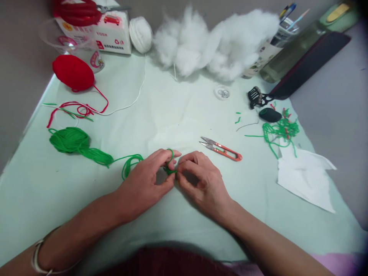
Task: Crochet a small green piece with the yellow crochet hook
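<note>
Green yarn point(170, 168) is looped over a finger of my left hand point(151, 172), and that hand pinches a small piece of it between thumb and fingers. Close against it on the right, the thumb and fingertips of my right hand point(202, 178) are pressed together on the same bit of yarn. A strand trails left from the hands to a green yarn skein point(70, 140). Orange thread snips point(222, 148) lie just beyond my right hand, blades pointing left. The tiny piece between the fingertips is mostly hidden.
A red yarn ball point(73, 73) and clear cup point(96, 61) stand back left. White yarn point(140, 34) and fluffy stuffing point(198, 42) sit at the back. On the right are a black hair clip point(255, 97), green scraps point(284, 130) and white tissue point(306, 180).
</note>
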A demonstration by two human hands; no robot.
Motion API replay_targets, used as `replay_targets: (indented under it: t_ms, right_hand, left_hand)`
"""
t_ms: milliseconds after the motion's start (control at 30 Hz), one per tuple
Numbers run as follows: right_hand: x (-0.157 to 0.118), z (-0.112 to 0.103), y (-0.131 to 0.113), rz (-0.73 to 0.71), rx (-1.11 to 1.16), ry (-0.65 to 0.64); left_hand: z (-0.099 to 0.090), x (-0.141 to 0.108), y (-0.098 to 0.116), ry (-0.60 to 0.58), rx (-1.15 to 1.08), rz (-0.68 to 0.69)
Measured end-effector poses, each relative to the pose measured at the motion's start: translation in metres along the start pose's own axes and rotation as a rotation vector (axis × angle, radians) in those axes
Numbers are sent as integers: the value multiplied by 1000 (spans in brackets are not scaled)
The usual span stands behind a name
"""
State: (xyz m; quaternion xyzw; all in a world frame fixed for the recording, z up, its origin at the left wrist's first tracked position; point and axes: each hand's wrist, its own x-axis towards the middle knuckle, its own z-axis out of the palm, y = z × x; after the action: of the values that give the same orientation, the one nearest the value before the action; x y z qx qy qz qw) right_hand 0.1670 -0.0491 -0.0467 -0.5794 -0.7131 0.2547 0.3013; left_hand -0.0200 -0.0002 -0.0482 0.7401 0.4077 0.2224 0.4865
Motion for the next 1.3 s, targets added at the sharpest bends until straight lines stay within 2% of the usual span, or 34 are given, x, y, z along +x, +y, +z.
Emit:
replay_targets:
  t_ms: [467, 667, 833, 967, 1133, 1300]
  right_hand:
    - [1, 3, 2, -66, -78, 8]
    - [3, 3, 5, -98, -152, 44]
    - [4, 2, 7, -98, -163, 61]
    - [4, 3, 8, -86, -161, 41]
    - [4, 6, 8, -84, -177, 41]
    - [6, 7, 10, -138, -240, 81]
  left_hand:
    - [2, 3, -2, 41, 127, 76]
    - [2, 4, -6, 83, 287, 268]
    - [3, 1, -10, 54, 425, 366]
    - [3, -5, -17, 108, 516, 481]
    - [1, -8, -19, 103, 561, 494]
    - [-1, -9, -19, 128, 702, 490]
